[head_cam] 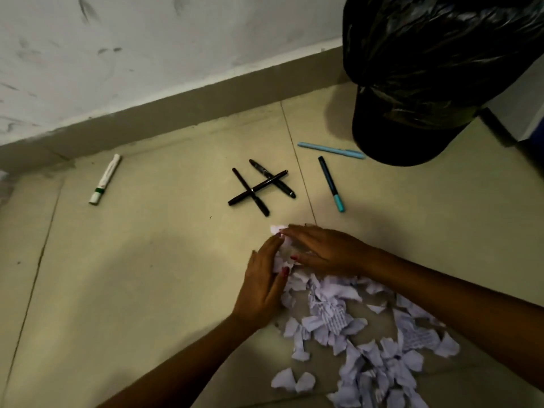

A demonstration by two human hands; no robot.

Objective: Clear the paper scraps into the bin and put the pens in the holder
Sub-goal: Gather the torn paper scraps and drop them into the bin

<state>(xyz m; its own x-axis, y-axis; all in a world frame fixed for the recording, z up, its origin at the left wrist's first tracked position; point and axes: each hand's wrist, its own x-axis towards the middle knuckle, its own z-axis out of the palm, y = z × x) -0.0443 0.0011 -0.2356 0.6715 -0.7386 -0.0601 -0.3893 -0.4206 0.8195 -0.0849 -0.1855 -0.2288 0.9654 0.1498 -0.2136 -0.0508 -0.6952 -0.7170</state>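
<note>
A heap of torn white paper scraps [362,334] covers the tiled floor at the lower right. My left hand [262,284] and my right hand [323,248] press together around scraps at the heap's far end, fingers flat and cupped. Beyond them lie three crossed black pens [259,187], a dark pen with a teal cap [331,184], a light blue pen [329,149] and a white marker with a green band [104,179]. The bin [426,83], lined with a black bag, stands at the upper right. No pen holder is in view.
A scuffed white wall [117,54] with a grey skirting [176,107] runs behind the pens. Beige floor tiles [132,275] stretch to the left of my hands. A white and blue object [530,113] shows at the right edge behind the bin.
</note>
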